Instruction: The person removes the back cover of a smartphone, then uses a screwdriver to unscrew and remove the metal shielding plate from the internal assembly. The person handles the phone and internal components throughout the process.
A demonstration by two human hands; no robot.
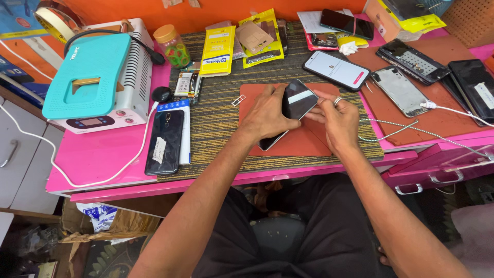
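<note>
Your left hand grips the black, glossy rectangular smartphone by its edges, fingers curled closed around it, tilting it above the rust-red work mat. Your right hand pinches the phone's right edge between fingertips, ringed finger bent. Both forearms converge from below.

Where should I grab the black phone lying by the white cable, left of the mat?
Grip the black phone across its long side edges, near the middle, coming from above. It lies flat and face up, so only those thin edges give the fingers purchase.
</note>
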